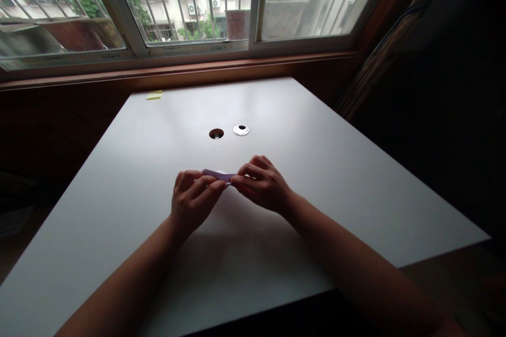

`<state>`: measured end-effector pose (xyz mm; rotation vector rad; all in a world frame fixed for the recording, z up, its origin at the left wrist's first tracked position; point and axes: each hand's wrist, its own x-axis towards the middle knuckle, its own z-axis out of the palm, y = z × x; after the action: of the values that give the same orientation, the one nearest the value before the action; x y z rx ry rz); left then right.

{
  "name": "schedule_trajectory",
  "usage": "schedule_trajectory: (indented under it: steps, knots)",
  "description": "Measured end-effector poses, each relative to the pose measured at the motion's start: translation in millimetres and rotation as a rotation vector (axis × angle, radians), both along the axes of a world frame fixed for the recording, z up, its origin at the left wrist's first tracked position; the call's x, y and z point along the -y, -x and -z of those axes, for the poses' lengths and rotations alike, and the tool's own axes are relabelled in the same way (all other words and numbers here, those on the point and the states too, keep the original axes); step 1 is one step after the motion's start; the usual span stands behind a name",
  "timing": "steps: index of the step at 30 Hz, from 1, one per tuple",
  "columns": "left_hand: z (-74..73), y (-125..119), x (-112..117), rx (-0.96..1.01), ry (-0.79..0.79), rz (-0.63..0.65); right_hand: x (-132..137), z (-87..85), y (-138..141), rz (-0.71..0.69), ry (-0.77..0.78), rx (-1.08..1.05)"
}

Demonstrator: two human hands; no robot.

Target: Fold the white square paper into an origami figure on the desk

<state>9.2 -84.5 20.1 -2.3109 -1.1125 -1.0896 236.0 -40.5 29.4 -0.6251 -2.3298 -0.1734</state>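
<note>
Between my hands is a small piece of purple paper [216,174], folded or creased, with a white part showing by its edges. My left hand [194,196] pinches its left and lower side, fingers closed with the thumb toward the middle. From the right, my right hand [264,181] pinches the other end, its fingertips close to my left thumb. Both hands are held over the middle of the white table [316,168]. My fingers hide much of the paper, so its full shape cannot be made out.
A round cable hole [216,134] opens in the tabletop beyond my hands. Beside it lies a silvery round cover [241,130] with a dark opening. A yellow strip [154,95] is at the far left edge. Behind the table stands a barred window [197,50].
</note>
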Motion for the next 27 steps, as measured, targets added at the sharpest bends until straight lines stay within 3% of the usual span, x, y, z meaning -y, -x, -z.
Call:
schedule_trajectory:
  steps: [8,20,27]
  knots:
    - [4.3,3.9,-4.6,0.004,0.036,-0.006,-0.5,-1.2,-7.5,0.010,0.062,-0.021]
    - [4.3,14.0,-14.1,0.097,-0.009,-0.068,-15.0,4.8,-23.9,-0.068,0.197,-0.322]
    - [6.6,20.1,-18.0,0.143,-0.002,-0.135,-18.1,5.9,-29.4,-0.040,0.282,-0.395]
